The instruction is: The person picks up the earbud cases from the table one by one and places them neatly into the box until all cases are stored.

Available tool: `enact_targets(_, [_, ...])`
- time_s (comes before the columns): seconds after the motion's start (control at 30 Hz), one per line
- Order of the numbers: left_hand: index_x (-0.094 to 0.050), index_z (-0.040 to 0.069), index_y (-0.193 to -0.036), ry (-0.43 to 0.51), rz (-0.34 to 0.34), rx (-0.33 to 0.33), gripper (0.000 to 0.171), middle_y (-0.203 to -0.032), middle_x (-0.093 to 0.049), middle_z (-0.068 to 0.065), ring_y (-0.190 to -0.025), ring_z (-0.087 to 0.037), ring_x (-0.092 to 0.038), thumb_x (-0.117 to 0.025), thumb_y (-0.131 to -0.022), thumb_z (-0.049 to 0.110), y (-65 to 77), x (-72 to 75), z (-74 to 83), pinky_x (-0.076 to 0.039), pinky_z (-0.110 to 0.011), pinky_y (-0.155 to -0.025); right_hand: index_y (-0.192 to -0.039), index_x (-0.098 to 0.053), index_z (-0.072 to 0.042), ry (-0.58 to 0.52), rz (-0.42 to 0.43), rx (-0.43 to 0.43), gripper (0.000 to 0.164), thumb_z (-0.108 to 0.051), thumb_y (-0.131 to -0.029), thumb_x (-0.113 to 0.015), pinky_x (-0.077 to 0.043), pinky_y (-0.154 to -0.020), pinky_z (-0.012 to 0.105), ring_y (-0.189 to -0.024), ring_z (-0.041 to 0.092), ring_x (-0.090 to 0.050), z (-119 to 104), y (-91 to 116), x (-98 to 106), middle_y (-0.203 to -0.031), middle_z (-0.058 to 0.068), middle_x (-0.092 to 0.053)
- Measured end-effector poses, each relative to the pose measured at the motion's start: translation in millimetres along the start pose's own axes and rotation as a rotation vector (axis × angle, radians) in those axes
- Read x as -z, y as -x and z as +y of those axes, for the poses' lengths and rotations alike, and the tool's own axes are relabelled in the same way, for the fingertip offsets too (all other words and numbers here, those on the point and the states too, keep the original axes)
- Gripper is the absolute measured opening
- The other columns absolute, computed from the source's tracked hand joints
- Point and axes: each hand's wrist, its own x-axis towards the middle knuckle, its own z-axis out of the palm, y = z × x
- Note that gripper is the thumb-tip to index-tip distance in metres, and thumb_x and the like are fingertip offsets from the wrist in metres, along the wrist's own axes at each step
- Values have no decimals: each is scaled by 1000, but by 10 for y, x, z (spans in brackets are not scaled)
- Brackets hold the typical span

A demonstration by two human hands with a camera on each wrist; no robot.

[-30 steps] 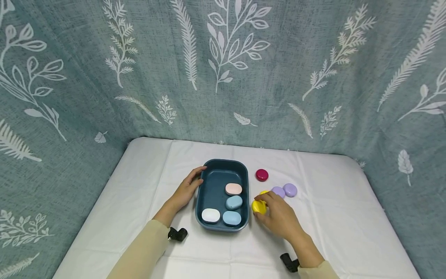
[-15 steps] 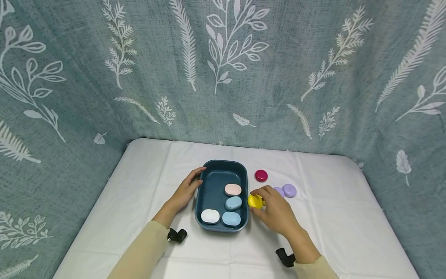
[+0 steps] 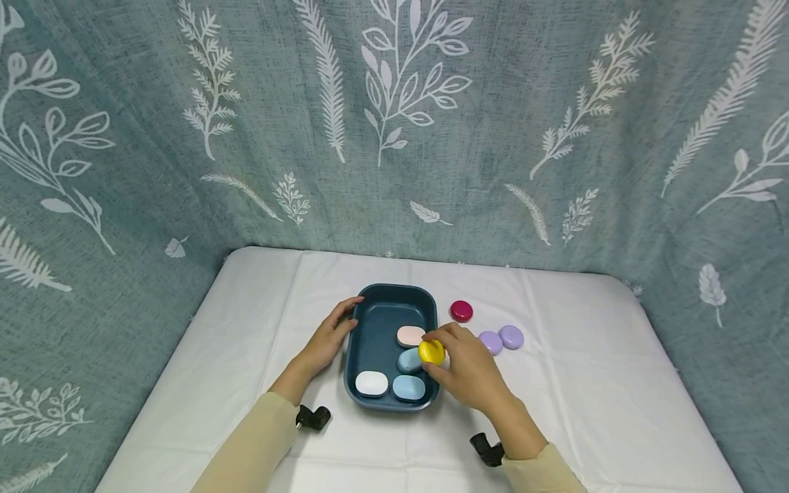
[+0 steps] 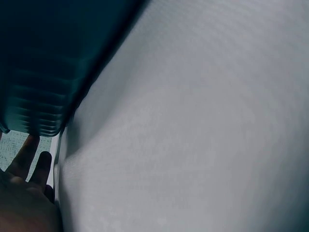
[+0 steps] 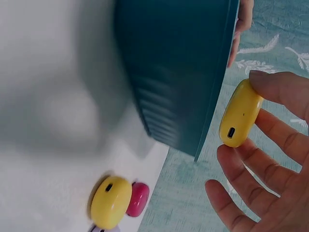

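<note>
My right hand (image 3: 467,366) pinches a yellow earbud case (image 3: 431,352) between thumb and fingers, above the right rim of the dark blue tray (image 3: 379,311). A small port shows on the end of the held case (image 5: 241,113) in the right wrist view. My left hand (image 3: 323,342) rests its extended fingers against the tray's left side. Inside the tray lie a pink case (image 3: 409,336), a light blue case (image 3: 407,360) partly covered by the yellow one, another light blue case (image 3: 409,388) and a white case (image 3: 372,383).
Right of the tray, a red case (image 3: 461,311) and two purple cases (image 3: 490,343) lie on the white cloth (image 3: 592,383). A second yellow case (image 5: 111,202) on the cloth is hidden behind my right hand in the head view. A patterned curtain (image 3: 394,205) stands behind the table.
My right hand has lifted the yellow case off the cloth and carried it left over the tray's right rim. The left hand stays at the tray.
</note>
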Motion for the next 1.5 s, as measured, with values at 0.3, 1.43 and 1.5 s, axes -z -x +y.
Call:
enact_targets(0.3, [-43, 21, -156, 6, 1, 33, 47, -164, -40, -16, -156, -36, -32, -47, -110, 16, 4, -3, 59, -18, -61, -129, -123, -71, -19, 17, -7, 40, 42, -29, -85, -86, -54, -91, 38, -107, 21, -62, -112, -78, -85, -119, 1, -66])
enact_targets(1.43, [-44, 33, -154, -17, -17, 3, 45, -162, -44, -5, -154, -28, -36, -48, -111, 22, -12, 16, -8, -23, -58, -129, -132, -69, -16, -36, -104, 107, 41, -25, -93, -78, -52, -109, 46, -122, 23, -65, -304, -349, -623, -130, 1, -69])
enact_targets(1.5, [-44, 33, -154, -18, -18, 0, 45, -161, -44, -6, -154, -28, -37, -48, -111, 22, -14, 16, -4, -23, -57, -129, -132, -69, -16, -26, -110, 109, 40, -25, -94, -78, -52, -110, 44, -122, 23, -65, -299, -362, -645, -131, 1, -70])
